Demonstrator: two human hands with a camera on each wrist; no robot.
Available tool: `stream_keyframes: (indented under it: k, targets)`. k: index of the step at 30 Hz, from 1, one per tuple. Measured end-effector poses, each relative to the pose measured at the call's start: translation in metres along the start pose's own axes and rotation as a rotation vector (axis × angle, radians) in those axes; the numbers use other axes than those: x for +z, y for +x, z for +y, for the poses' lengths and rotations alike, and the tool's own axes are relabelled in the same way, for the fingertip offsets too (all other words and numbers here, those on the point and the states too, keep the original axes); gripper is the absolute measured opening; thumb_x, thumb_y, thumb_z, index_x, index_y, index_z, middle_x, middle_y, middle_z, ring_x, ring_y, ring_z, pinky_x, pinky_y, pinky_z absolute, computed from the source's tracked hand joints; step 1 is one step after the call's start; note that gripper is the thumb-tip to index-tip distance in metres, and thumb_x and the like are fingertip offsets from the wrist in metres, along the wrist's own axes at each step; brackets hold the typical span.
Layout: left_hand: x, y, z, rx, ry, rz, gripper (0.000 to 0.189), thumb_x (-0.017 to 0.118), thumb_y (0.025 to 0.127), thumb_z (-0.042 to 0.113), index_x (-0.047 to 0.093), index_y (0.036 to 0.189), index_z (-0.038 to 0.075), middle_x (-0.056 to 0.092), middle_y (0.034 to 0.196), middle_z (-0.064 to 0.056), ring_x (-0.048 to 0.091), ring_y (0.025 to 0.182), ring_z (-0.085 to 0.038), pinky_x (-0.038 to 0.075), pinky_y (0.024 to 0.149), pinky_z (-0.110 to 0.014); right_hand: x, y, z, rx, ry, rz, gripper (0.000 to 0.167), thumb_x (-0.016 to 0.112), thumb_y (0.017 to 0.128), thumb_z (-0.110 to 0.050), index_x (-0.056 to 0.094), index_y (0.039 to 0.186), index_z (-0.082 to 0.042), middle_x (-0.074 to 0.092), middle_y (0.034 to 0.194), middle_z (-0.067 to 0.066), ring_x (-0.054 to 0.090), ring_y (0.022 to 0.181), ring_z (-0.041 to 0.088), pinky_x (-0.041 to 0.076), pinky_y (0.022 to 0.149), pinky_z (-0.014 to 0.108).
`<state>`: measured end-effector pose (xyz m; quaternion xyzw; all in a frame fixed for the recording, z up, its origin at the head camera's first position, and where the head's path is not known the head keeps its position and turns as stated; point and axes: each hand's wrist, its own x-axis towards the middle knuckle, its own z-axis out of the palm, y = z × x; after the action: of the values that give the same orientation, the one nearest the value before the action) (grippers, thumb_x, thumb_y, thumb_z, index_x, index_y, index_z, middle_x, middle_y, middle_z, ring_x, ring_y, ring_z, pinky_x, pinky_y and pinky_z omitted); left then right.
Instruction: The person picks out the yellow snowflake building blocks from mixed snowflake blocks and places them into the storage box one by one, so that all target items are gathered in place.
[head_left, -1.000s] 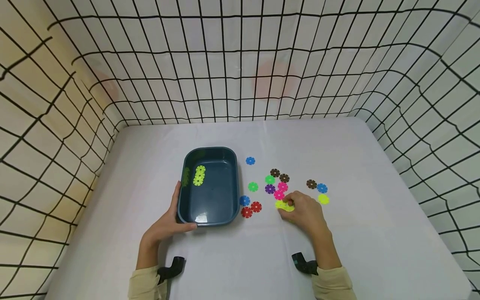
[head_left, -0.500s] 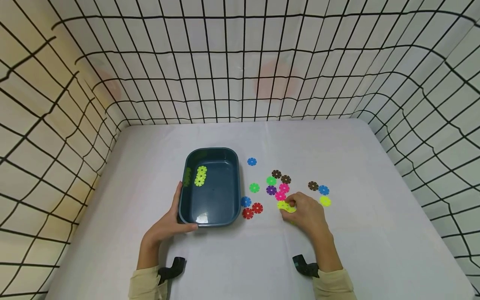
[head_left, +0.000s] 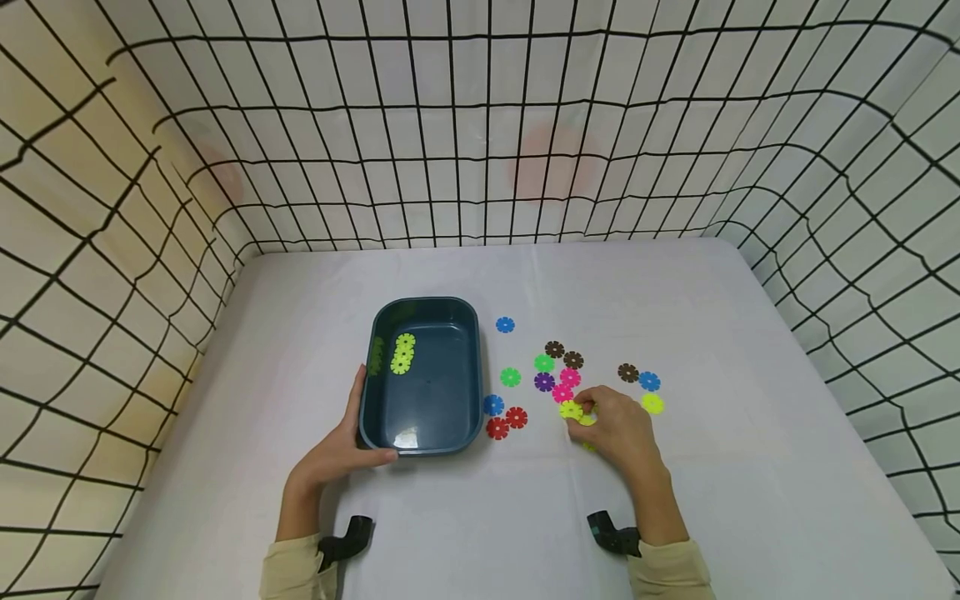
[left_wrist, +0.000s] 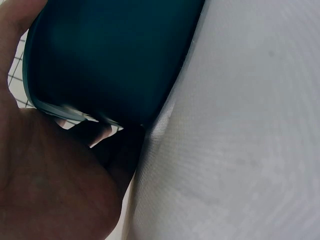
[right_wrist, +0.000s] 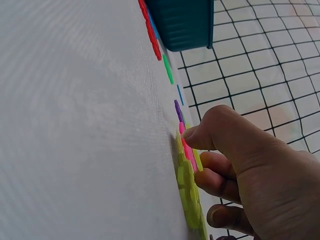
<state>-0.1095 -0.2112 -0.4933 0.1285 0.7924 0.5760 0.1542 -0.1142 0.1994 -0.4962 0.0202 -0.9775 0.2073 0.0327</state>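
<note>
In the head view my left hand [head_left: 337,446] grips the near left corner of a dark teal tray [head_left: 423,417], thumb at the front rim and fingers along the left side. Linked yellow notched plastic discs [head_left: 402,354] lie inside it. To the right, my right hand [head_left: 618,425] pinches a thin yellow disc [right_wrist: 199,161] between thumb and fingers, just above the table. Other yellow discs [right_wrist: 187,192] lie under and beside that hand, partly hidden by it. Pink discs [head_left: 570,377] lie just beyond its fingertips.
Near the tray's right side lie red discs [head_left: 497,428], blue discs [head_left: 493,405] and a green disc [head_left: 510,377]. Brown discs [head_left: 573,360] and a purple disc [head_left: 544,382] sit farther back. A lone yellow disc [head_left: 652,403] lies right of the hand. Black wire mesh [head_left: 465,158] surrounds the table.
The right hand's fingers have shifted slightly at the yellow discs, and a yellow disc below the hand shows more. The left hand and tray stay put; the head view has shifted slightly.
</note>
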Motion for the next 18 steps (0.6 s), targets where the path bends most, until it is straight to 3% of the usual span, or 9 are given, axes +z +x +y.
stream_keyframes:
  k: [7,14,18]
  targets:
    - [0.0000,0.0005,0.0008,-0.004,-0.002,0.000,0.134,0.084,0.070,0.020,-0.021,0.154,0.025,-0.022,0.162,-0.007,-0.012,0.149,-0.041,0.011,0.111,-0.072,0.0003,-0.0008,-0.0002,-0.010,0.014,0.026,0.040,0.082,0.071,-0.032,0.071,0.099,-0.006,0.070,0.082,0.002,0.052,0.068,0.014,0.041,0.055,0.024]
    - [0.0004,-0.0003,0.0015,-0.006,0.002,-0.003,0.134,0.085,0.070,0.022,-0.021,0.153,0.030,-0.022,0.162,-0.007,-0.011,0.149,-0.042,0.012,0.111,-0.072,-0.0010,-0.0006,-0.0022,-0.028,-0.003,0.041,0.041,0.082,0.070,-0.032,0.071,0.100,-0.006,0.070,0.083,0.003,0.052,0.067,0.014,0.041,0.055,0.024]
    - [0.0002,-0.0003,0.0020,-0.001,0.005,-0.003,0.134,0.085,0.070,0.022,-0.021,0.154,0.026,-0.022,0.162,-0.008,-0.010,0.148,-0.042,0.012,0.111,-0.072,-0.0033,0.0001,-0.0059,-0.044,-0.005,0.045,0.040,0.082,0.070,-0.032,0.071,0.099,-0.006,0.070,0.083,0.002,0.054,0.068,0.015,0.042,0.055,0.024]
